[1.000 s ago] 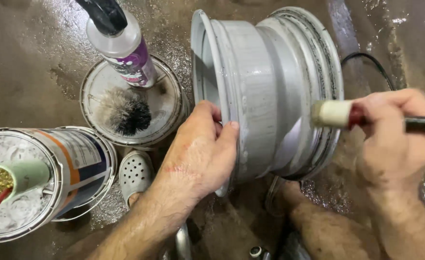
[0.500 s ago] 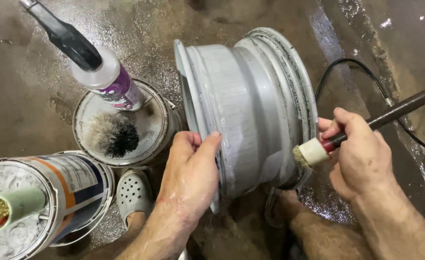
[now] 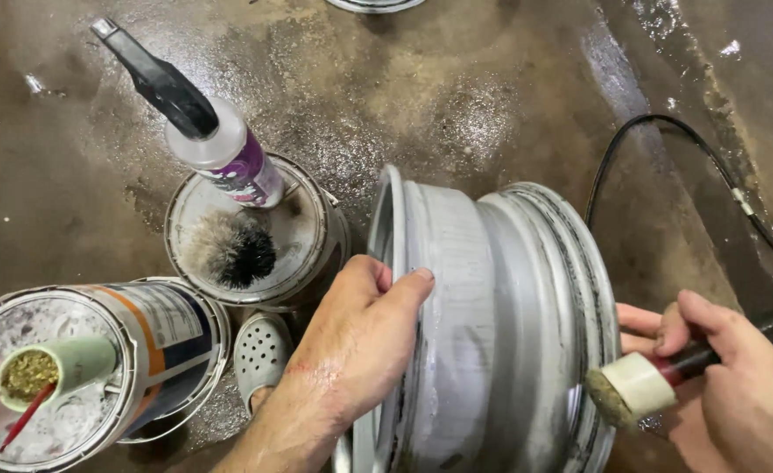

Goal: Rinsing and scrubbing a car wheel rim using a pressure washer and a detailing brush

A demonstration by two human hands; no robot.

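Note:
A silver wheel rim [image 3: 491,324] stands on edge on the wet floor in the lower middle. My left hand [image 3: 356,342] grips its near left lip, fingers curled over the edge. My right hand [image 3: 737,385] at the lower right holds a round detailing brush [image 3: 636,385] with a pale collar and dark handle; its bristle tip touches the rim's right lip.
An upturned bucket [image 3: 303,232] left of the rim carries a spray bottle [image 3: 211,140] and a dark bristle brush [image 3: 233,250]. A larger bucket [image 3: 159,342] sits lower left. A grey clog [image 3: 260,355] lies between them. A black cable [image 3: 667,131] curves at right.
The view has tilted, so the rim sits lower and further right in frame. My right hand has brought the brush down to the rim's right edge. My left hand keeps its hold.

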